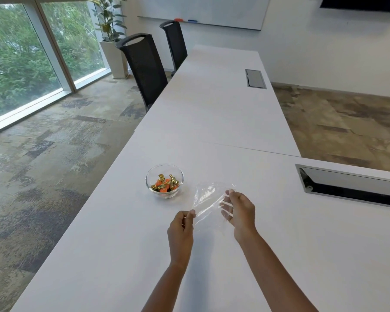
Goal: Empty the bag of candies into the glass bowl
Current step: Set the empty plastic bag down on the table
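Note:
A small glass bowl stands on the white table and holds several gold and orange wrapped candies. To its right, a clear plastic bag with no candies visible in it is stretched low over the table between both hands. My left hand pinches the bag's near corner between thumb and fingers. My right hand grips the bag's right edge, its fingers showing through the plastic.
A recessed cable box with an open lid sits in the table to the right, and a second one lies farther back. Two black chairs stand along the table's left side.

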Demonstrator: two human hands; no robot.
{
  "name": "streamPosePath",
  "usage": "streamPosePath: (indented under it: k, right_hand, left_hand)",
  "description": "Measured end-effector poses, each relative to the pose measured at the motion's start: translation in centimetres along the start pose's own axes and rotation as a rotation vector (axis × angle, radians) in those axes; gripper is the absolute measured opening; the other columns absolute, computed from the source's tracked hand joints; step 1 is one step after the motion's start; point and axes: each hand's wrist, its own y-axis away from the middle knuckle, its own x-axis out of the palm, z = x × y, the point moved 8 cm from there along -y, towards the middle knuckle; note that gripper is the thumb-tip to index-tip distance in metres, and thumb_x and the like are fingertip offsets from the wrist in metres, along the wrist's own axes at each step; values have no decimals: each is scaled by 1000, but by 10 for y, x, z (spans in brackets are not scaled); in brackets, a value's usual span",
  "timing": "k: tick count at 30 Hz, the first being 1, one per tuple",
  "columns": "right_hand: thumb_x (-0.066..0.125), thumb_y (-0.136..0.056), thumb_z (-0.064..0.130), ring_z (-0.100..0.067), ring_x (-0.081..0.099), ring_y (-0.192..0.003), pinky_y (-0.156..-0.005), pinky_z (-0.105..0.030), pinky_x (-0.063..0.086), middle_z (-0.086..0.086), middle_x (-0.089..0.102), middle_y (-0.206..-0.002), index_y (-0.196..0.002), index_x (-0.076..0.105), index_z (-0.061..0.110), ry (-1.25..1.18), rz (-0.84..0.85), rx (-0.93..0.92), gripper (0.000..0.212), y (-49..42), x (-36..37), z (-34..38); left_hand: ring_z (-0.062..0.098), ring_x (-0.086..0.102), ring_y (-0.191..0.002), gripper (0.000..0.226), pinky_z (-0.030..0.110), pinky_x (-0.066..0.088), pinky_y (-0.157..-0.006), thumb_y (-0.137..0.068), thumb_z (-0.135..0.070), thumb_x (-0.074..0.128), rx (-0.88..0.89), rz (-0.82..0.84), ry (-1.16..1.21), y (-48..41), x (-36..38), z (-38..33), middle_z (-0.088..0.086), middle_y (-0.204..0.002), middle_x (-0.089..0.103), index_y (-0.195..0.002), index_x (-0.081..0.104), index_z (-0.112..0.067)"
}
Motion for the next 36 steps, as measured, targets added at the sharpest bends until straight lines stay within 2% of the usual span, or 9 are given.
streamPosePath:
  k: [4, 8, 13, 19, 23, 28, 31, 33, 36]
  right_hand:
    - [47, -95, 19, -15, 58, -64, -58, -22, 44, 0, 54, -71, -77, 60, 19, 98, 87, 18, 23, 6, 5, -9]
    - [51, -93, 22, -12, 56, -63, -57, -21, 43, 0, 58, -77, -91, 58, 19, 241, 219, 109, 8, 16, 21, -35]
    - [64, -85, 14, -14, 59, -70, -60, -19, 50, -6, 59, -92, -121, 44, 18, 323, 413, 273, 42, 31, 33, -80]
    - [61, -81, -9, -16, 58, -56, -51, -16, 52, -11, 60, -72, -111, 49, 5, 219, 367, 280, 36, 39, 38, -106]
    - [60, -78, -14, -18, 58, -59, -52, -18, 54, -10, 56, -73, -114, 49, 6, 291, 363, 275, 43, 43, 52, -125]
    - [58, -73, -14, -16, 52, -66, -55, -20, 53, -2, 44, -78, -106, 48, 20, 486, 354, 183, 48, 47, 78, -141]
    - [58, -71, -11, -14, 50, -66, -53, -19, 50, 1, 42, -78, -102, 46, 24, 578, 381, 158, 48, 52, 94, -150]
    - [58, -70, -9, -17, 51, -73, -59, -25, 53, 3, 42, -78, -100, 45, 25, 641, 394, 139, 47, 55, 102, -156]
    - [56, -79, 0, -18, 53, -86, -86, -33, 54, 3, 44, -87, -105, 47, 25, 785, 382, 11, 37, 56, 108, -154]
  left_hand:
    - [13, 58, -67, 36, 25, 41, -63, -96, -37, 37, -85, 28, 16, -3, -3, 4, -2, -65, 60, -74, 62, -24]
    - [3, 52, -46, 32, 22, 39, -51, -95, -21, 44, -122, -24, 95, -8, -14, 6, 2, -60, 54, -67, 60, -17]
    - [19, 50, -59, 28, 24, 37, -53, -95, -18, 43, -89, -189, 12, -16, -44, 10, 3, -63, 53, -74, 60, -11]
    - [31, 59, -88, 26, 29, 35, -69, -96, -16, 40, -15, -230, -246, -23, -74, 19, 13, -93, 68, -86, 62, -7]
    - [29, 59, -85, 23, 29, 37, -68, -97, -18, 39, -28, -213, -389, -31, -92, 33, 9, -96, 69, -82, 57, -13]
    - [35, 61, -98, 31, 33, 39, -71, -95, -31, 41, -49, -245, -647, -44, -115, 44, 15, -111, 64, -114, 55, -10]
    - [40, 56, -110, 40, 47, 49, -80, -95, -29, 44, 5, -234, -812, -49, -120, 45, 22, -123, 56, -126, 50, -4]
    - [43, 61, -107, 48, 50, 54, -79, -97, -34, 33, 82, -134, -921, -51, -112, 51, 27, -118, 61, -120, 56, 1]
    - [35, 63, -109, 68, 46, 57, -78, -97, -43, 4, 163, -15, -1089, -50, -102, 72, 21, -116, 67, -117, 56, -4]
